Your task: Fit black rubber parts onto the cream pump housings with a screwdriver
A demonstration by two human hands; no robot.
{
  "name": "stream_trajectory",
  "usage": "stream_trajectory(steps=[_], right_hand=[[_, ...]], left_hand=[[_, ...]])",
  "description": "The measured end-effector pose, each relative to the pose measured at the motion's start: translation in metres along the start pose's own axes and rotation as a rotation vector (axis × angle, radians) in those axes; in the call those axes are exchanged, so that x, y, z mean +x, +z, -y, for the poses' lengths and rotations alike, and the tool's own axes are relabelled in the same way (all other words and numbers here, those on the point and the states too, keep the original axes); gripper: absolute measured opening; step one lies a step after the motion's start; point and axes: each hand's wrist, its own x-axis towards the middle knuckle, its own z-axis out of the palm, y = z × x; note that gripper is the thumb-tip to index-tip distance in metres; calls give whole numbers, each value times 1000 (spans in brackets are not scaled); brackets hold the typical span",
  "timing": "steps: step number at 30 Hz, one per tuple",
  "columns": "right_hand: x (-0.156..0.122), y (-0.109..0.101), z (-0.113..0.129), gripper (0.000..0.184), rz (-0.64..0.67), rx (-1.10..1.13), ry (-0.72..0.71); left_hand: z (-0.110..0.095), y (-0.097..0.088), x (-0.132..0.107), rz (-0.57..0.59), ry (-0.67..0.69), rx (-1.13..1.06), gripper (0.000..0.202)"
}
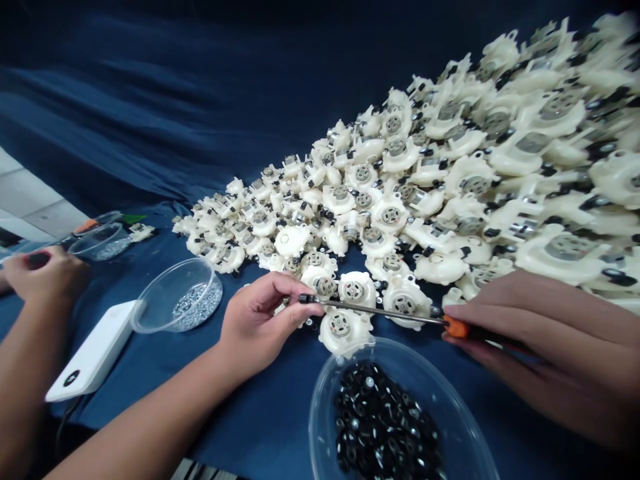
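Note:
Between thumb and fingers my left hand (270, 320) pinches a small black rubber bushing (306, 299), with a metal screw or washer at its right end. My right hand (545, 347) is wrapped round a screwdriver (383, 311) with an orange and black handle; its long shaft points left and the tip meets the bushing. Just under the shaft lie several cream plastic motor housings (345, 328) with round grey motors. In front of me stands a clear plastic bowl (320, 433) of black bushings, some with screws in them.
A large heap of cream motor housings (450, 167) rises at the back and right. To the left are a clear bowl of screws (145, 313), a white power bank (95, 350) and another person's hand (47, 273) near more bowls. A blue cloth (125, 100) hangs behind.

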Motion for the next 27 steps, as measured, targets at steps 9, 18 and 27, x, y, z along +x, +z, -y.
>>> stream_trajectory(steps=[9,18,27], right_hand=[[-13,2,-10,21,95,-136,106],[-2,-6,-2,14,123,48,83],[2,-9,-2,22,87,17,69]], left_hand=[[-1,2,1,-16,68,38,17],[-3,2,2,26,78,22,15],[-2,0,0,20,34,3,19]])
